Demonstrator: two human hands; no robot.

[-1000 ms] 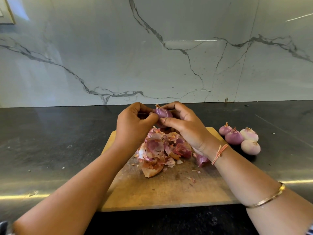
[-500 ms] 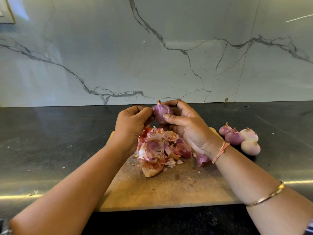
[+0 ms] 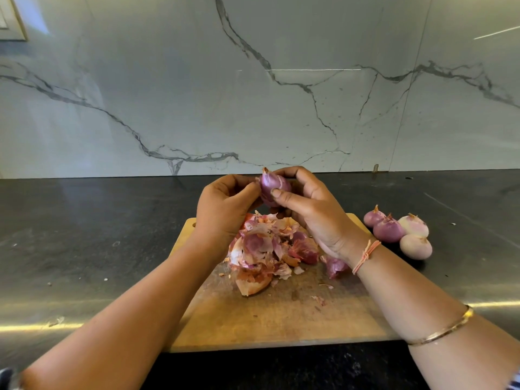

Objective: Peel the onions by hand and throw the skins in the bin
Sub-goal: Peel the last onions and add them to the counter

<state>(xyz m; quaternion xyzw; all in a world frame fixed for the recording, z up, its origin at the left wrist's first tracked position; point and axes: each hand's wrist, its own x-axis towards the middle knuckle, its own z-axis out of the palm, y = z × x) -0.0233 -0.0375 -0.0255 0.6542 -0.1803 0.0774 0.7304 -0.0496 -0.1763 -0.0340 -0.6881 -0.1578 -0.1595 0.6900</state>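
Onion (image 3: 271,187), small and purple with a dry pointed tip turned upward, is held in the air between both hands, above the far end of the wooden cutting board (image 3: 281,319). The right hand (image 3: 315,215) wraps it from the right side, with the thumb pressed across its front and the fingers curled over its top and back. The left hand (image 3: 222,209) meets it from the left, fingers curled, with the thumb tip pinching at the onion's left edge; whether it has hold of a loose flap of skin cannot be told.

Below the hands a heap of skins (image 3: 270,249), pink, white and papery orange, lies on the board, and one purple scrap (image 3: 336,267) lies just beside the right wrist. That wrist wears a pink thread band (image 3: 365,256), and a thin gold bangle (image 3: 444,327) sits further up the forearm.

Four more onions (image 3: 394,229) sit bunched together, touching one another, on the dark countertop (image 3: 84,235) just off the board's right far corner. Two are purple and two are pale. Behind the counter rises a white marble wall (image 3: 197,94) with grey veins
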